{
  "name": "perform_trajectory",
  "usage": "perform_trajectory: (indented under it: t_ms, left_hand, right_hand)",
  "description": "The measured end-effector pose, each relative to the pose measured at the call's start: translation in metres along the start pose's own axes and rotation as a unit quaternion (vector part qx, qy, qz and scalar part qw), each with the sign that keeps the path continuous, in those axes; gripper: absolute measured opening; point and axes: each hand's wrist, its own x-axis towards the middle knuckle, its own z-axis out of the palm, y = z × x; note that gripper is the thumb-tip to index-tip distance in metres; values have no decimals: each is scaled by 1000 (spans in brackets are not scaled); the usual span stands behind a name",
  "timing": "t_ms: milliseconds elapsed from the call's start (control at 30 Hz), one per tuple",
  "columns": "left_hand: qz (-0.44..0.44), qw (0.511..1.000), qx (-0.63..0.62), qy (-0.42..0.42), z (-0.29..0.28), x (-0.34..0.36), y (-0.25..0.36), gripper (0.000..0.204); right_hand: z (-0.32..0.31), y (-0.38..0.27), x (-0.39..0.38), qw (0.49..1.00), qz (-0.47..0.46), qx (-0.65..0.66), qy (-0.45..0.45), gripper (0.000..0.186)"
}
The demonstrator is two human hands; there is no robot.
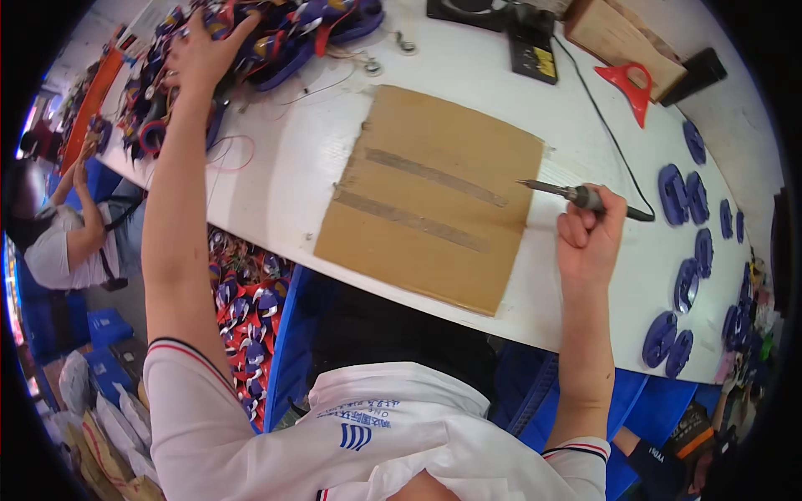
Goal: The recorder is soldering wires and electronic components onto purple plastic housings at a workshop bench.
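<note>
Two bare hands are at work over a long white surface (276, 184). The right hand (589, 230) is closed in a fist-like grip around the handle of a soldering iron (576, 196), whose thin metal tip points left and hangs just over the right edge of a brown cardboard sheet (434, 196) lying flat in the middle; a black cord (606, 138) runs from the iron's rear end away toward the far side. The left hand (200, 54) reaches far out with fingers spread and lies on a heap of blue and red parts with loose wires (276, 33) at the far left corner; whether it has closed on any one piece I cannot tell. The iron looks light and stiff, best held where it is now, on the thick handle behind the metal shaft, since the tip is likely hot and the trailing cord can drag. The pieces in the heap look small, light, hard plastic, tangled by their thin wires, so lifting one by its body rather than its leads seems the safer way. Several blue oval shells (689, 280) lie in a loose row along the right side of the surface, a red triangular stand (631, 83) sits near a wooden block (618, 37), and a bin of similar blue and red parts (246, 317) stands below the near edge. Another person in a white shirt (50, 246) sits at far left.
</note>
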Motion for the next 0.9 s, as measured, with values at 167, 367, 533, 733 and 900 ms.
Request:
perform_trajectory:
  t_ms: [167,367,533,733,900]
  left_hand:
    - [164,977,-113,71,-78,-10,63,83]
    - [420,769,-481,-20,-186,-103,261,75]
    - [558,577,-582,-127,-268,-242,431,90]
    - [713,369,-563,-195,-344,-409,532,91]
    - [819,356,-416,-173,-332,-396,557,77]
  right_hand:
    - [3,16,6,995,-29,-65,71,17]
    - [-9,22,27,996,-83,-33,2,30]
    - [-25,24,48,985,-145,-31,-90,23]
    - [-40,20,56,976,-108,-177,-60,22]
    - [-35,16,56,966,-143,-203,-66,24]
